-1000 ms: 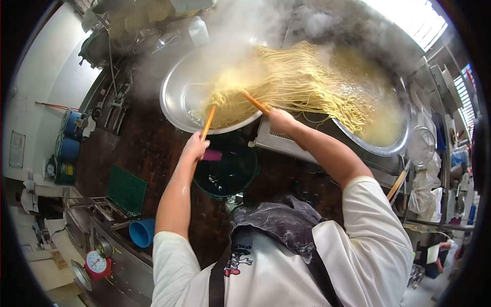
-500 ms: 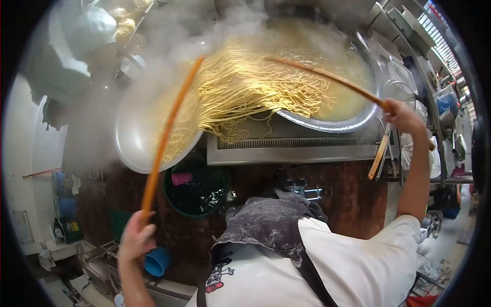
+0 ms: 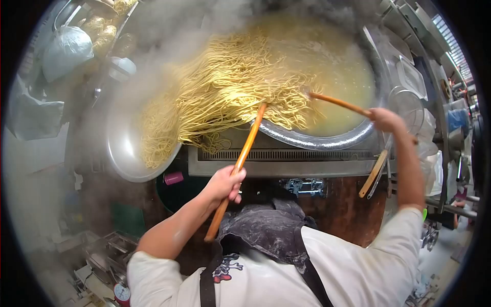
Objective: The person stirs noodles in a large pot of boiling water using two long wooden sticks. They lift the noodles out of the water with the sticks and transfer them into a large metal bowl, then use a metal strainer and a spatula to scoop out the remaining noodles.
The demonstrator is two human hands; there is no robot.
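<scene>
A long mass of yellow noodles (image 3: 220,92) stretches from a big steaming wok (image 3: 327,141) of cloudy liquid over into a round metal bowl (image 3: 125,153) on the left. My left hand (image 3: 225,184) is closed round a wooden stick (image 3: 248,143), whose far tip touches the noodles near the wok's front rim. In my right hand (image 3: 387,121) is a second wooden stick (image 3: 340,103); its tip reaches the right end of the noodles in the liquid. Some strands hang over the stove edge between the wok and the bowl. Steam blurs the far side.
A metal stove front with a grate (image 3: 286,155) runs below the wok. Wooden-handled tools (image 3: 375,174) hang at its right, near a wire strainer (image 3: 406,110). A dark tub with a pink cup (image 3: 173,178) stands below the bowl. Plastic bags (image 3: 66,53) hang at upper left.
My left hand and its stick have swung right, from over the bowl to the wok's front rim. The right stick's tip has moved right and down. More noodles lie in the bowl.
</scene>
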